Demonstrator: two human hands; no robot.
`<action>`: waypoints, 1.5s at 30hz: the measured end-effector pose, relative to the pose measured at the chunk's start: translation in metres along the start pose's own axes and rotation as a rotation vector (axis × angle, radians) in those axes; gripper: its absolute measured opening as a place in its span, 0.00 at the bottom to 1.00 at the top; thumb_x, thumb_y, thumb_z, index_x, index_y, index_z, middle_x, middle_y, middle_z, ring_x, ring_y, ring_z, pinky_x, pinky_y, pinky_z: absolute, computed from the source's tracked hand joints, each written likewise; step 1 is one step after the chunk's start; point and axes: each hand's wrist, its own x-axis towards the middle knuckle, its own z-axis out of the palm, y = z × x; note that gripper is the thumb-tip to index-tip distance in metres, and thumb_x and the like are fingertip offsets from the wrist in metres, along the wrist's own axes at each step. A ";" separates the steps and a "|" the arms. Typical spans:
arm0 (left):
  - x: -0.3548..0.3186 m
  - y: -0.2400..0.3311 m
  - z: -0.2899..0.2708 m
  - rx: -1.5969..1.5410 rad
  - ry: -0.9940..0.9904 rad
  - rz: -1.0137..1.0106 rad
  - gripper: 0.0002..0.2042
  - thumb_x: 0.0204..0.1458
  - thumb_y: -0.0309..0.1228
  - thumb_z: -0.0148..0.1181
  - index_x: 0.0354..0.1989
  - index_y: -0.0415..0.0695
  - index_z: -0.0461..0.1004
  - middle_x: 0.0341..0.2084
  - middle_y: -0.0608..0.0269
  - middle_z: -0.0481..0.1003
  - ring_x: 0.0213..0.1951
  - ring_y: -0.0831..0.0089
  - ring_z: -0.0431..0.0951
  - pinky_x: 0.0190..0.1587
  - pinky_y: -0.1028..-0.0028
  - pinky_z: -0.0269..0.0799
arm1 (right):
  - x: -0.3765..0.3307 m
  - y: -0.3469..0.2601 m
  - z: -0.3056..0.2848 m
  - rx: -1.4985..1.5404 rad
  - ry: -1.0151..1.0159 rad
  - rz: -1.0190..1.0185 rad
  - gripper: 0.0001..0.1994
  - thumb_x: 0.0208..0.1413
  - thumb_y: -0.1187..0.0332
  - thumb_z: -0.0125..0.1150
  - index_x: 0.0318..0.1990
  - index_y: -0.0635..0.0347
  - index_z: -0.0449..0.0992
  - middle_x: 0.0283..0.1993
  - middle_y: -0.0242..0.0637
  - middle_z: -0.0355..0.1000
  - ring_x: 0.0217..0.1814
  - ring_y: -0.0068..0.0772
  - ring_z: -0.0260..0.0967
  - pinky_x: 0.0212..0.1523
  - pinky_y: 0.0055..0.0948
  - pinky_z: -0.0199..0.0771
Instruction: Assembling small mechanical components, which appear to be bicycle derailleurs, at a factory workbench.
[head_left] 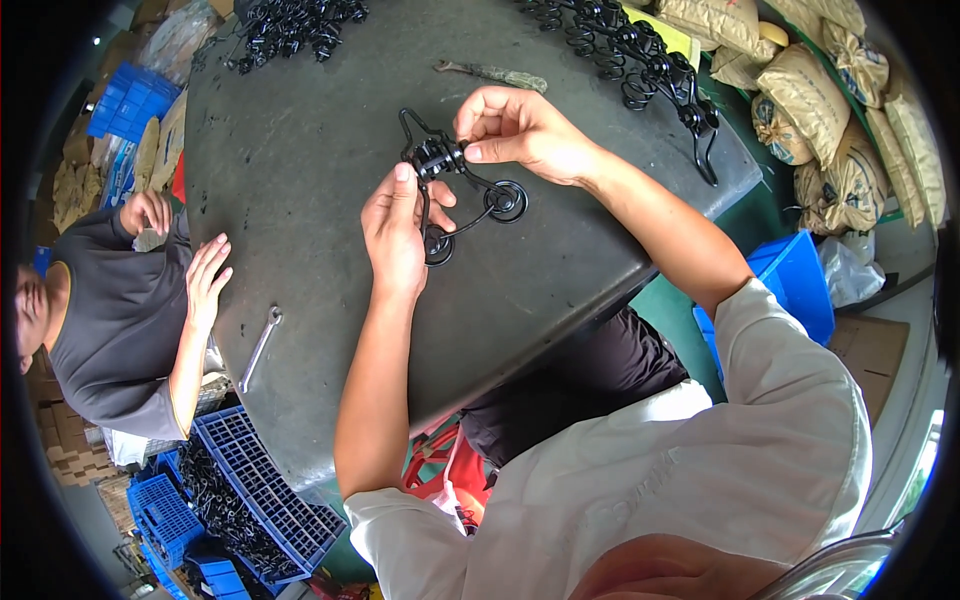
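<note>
1. Black wire makes up the spring assembly [452, 190], a bent piece with a coiled middle and two flat spiral ends, held just above the dark grey table [330, 130] between both hands.
2. Right hand [520, 130]: fingers curled, thumb and forefinger pinched shut on the coiled middle of the piece from the upper right.
3. Left hand [395, 235]: partly closed, its back toward the camera, thumb raised against the coil and fingers wrapped round the wire's lower left arm; the lower spiral end shows just below its fingers.
4. More black springs [290, 25] are heaped at the table's far edge, with a second row [640, 60] toward the far right.
5. A metal wrench [260, 345] lies near the table's left edge, beside another person's hand [205, 275] resting flat on the top.
6. A blue crate [265, 490] of black parts stands below that edge.
</note>
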 end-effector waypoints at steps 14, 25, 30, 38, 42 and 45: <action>0.001 -0.002 -0.001 -0.038 -0.007 -0.004 0.20 0.70 0.42 0.45 0.45 0.35 0.75 0.26 0.59 0.77 0.21 0.81 0.73 0.25 0.81 0.72 | 0.000 -0.005 0.003 -0.067 0.055 0.002 0.03 0.61 0.77 0.62 0.37 0.65 0.74 0.33 0.33 0.75 0.31 0.20 0.72 0.30 0.21 0.71; 0.001 -0.003 0.000 -0.071 0.022 -0.050 0.21 0.69 0.44 0.46 0.46 0.35 0.75 0.26 0.59 0.78 0.20 0.82 0.73 0.24 0.82 0.72 | 0.000 -0.001 -0.003 -0.088 0.017 -0.094 0.11 0.51 0.89 0.61 0.33 0.60 0.72 0.39 0.33 0.74 0.44 0.21 0.71 0.47 0.22 0.72; 0.002 -0.004 -0.004 -0.142 0.059 -0.094 0.22 0.68 0.47 0.47 0.44 0.36 0.75 0.25 0.59 0.78 0.20 0.81 0.73 0.24 0.82 0.71 | 0.000 -0.010 -0.005 -0.140 0.086 -0.072 0.12 0.47 0.91 0.57 0.32 0.61 0.73 0.38 0.32 0.74 0.43 0.22 0.71 0.47 0.23 0.72; 0.002 -0.003 -0.005 -0.127 0.076 -0.073 0.21 0.68 0.46 0.48 0.42 0.36 0.74 0.25 0.59 0.78 0.19 0.81 0.73 0.23 0.81 0.71 | 0.003 -0.011 -0.014 -0.881 0.163 0.062 0.13 0.47 0.85 0.52 0.38 0.62 0.78 0.39 0.33 0.76 0.42 0.25 0.72 0.48 0.26 0.72; 0.001 -0.003 -0.001 -0.041 0.032 -0.036 0.22 0.68 0.48 0.47 0.38 0.38 0.73 0.27 0.60 0.77 0.21 0.81 0.73 0.25 0.81 0.70 | -0.001 -0.012 0.001 -0.277 0.110 0.129 0.15 0.60 0.71 0.62 0.52 0.66 0.71 0.42 0.36 0.76 0.41 0.28 0.74 0.48 0.27 0.73; -0.001 -0.001 0.005 -0.027 0.014 0.017 0.22 0.69 0.47 0.46 0.39 0.37 0.74 0.27 0.60 0.77 0.21 0.80 0.73 0.25 0.80 0.70 | -0.005 -0.006 0.025 -0.138 -0.076 0.248 0.20 0.65 0.65 0.61 0.58 0.68 0.66 0.40 0.34 0.76 0.39 0.23 0.72 0.39 0.24 0.73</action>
